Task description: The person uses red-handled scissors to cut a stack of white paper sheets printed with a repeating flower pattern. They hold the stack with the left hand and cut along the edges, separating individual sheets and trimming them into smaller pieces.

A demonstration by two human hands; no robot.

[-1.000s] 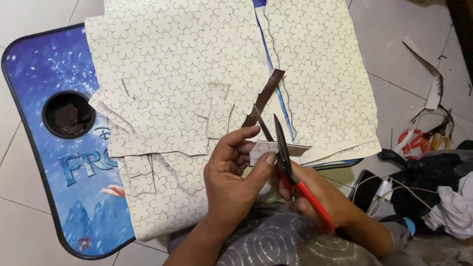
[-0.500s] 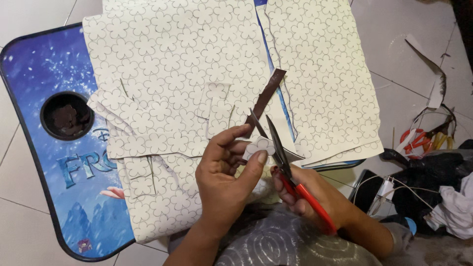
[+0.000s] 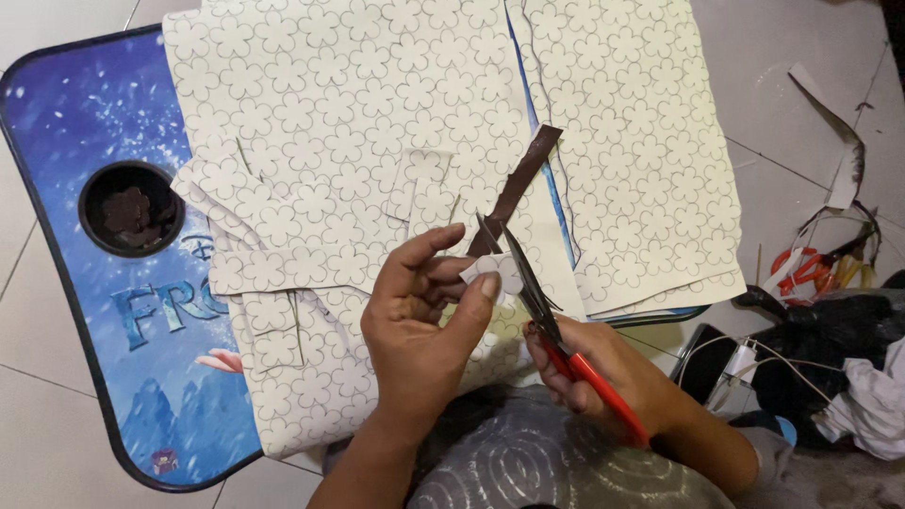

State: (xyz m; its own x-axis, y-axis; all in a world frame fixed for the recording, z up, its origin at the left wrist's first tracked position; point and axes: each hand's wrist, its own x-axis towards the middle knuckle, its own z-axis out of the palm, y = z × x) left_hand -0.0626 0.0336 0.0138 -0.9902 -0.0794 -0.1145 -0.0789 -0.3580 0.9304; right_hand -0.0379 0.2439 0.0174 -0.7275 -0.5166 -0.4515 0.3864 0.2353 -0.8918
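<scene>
Scissors biting into a small paper piece held over the lap tray.

The left hand (image 3: pixel 419 316) pinches a small white cutout (image 3: pixel 492 270) between thumb and fingers, a dark strip (image 3: pixel 517 188) running up and to the right from it. The right hand (image 3: pixel 603 372) is closed around the red handles of the scissors (image 3: pixel 528 283), blades partly open and pointing up-left at the cutout, their long axis slanting from lower right. The cutout sits just left of the blades, in the left hand's grip. Beyond lie flower-printed sheets (image 3: pixel 377 123) on a blue tray (image 3: pixel 66 123); scraps (image 3: pixel 844 141) litter the floor (image 3: pixel 782 75) to the right.
</scene>
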